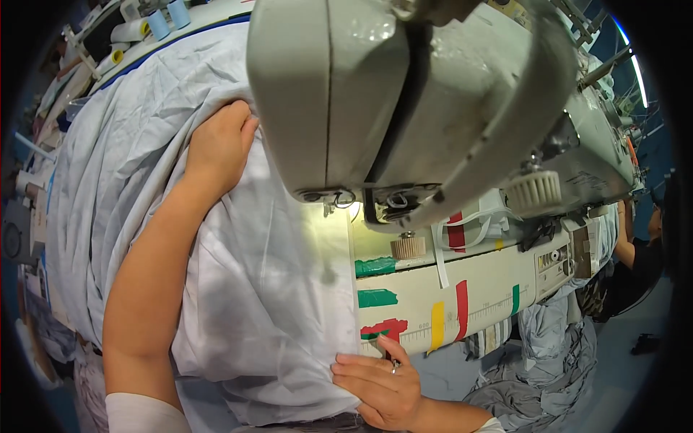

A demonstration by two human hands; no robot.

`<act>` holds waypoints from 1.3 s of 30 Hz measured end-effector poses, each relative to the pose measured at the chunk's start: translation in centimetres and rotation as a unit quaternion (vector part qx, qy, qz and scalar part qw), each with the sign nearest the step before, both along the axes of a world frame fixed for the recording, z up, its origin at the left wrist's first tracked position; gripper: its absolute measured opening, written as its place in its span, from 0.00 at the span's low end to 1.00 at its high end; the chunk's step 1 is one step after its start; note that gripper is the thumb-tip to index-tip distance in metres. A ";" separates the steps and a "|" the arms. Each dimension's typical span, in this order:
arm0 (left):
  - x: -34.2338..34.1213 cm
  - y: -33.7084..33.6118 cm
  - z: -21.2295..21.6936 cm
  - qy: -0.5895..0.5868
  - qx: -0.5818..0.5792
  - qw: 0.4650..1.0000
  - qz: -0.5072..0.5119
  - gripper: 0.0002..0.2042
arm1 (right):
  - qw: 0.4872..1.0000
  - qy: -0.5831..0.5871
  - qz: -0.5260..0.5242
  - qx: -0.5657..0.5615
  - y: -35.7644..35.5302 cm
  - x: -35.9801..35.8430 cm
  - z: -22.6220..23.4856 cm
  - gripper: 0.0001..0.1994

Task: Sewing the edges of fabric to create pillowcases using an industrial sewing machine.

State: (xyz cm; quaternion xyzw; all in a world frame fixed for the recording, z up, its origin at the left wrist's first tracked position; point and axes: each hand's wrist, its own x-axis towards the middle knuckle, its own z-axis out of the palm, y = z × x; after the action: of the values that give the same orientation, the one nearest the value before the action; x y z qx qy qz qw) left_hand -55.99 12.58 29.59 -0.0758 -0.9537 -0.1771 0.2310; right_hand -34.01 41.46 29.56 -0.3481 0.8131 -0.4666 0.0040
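A large pale blue-white cloth point(267, 289) lies spread over the sewing table and runs under the head of a grey sewing machine point(404, 94). My left hand point(216, 148) reaches far over the cloth and presses or grips a fold of it just left of the machine head. Near the table's front edge, my right hand point(379, 386) holds the cloth's right edge, fingers curled on it, with a ring on one finger. The needle area point(346, 202) is lit from below the machine head.
The white table front point(462, 303) carries a ruler scale and red, yellow and green tape marks. Thread cones point(166, 18) stand at the far left. More grey cloth point(534, 375) is heaped at the lower right. Another person point(639, 252) sits at the right.
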 end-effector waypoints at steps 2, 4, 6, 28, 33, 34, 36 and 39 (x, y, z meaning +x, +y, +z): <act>-1.2 0.2 0.0 0.012 0.013 1.000 0.002 0.07 | 0.999 0.011 0.010 0.036 -0.3 -1.4 0.7 0.20; -2.3 0.2 0.0 0.025 0.025 0.999 0.004 0.07 | 0.999 0.018 -0.008 0.037 -0.8 -1.9 0.7 0.19; -3.2 -1.0 0.0 0.005 -0.005 0.999 0.047 0.08 | 0.999 0.026 -0.015 0.031 -1.6 -2.6 0.5 0.18; 44.2 4.6 -10.2 -0.053 0.112 0.990 0.063 0.21 | 0.933 -0.338 -0.119 -0.041 -4.6 14.3 -7.6 0.22; 45.7 4.2 -10.7 -0.050 0.072 0.996 0.023 0.13 | 0.983 -0.152 -0.097 -0.024 -4.7 15.4 -6.6 0.18; 45.7 4.3 -10.4 -0.062 0.063 0.996 0.026 0.14 | 0.985 -0.146 -0.093 -0.026 -4.6 15.6 -6.5 0.17; 45.5 4.4 -10.2 -0.071 0.053 0.996 0.032 0.14 | 0.984 -0.150 -0.089 -0.029 -4.3 15.9 -6.3 0.16; 45.3 4.5 -10.3 -0.071 0.043 0.996 0.041 0.17 | 0.983 -0.158 -0.088 -0.030 -3.9 16.2 -6.5 0.15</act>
State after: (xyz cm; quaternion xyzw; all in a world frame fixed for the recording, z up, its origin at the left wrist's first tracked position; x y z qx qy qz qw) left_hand -10.70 17.04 19.28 -0.0143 -0.9615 -0.2133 0.1728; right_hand -17.85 37.61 23.10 -0.1967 0.8153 -0.5386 0.0809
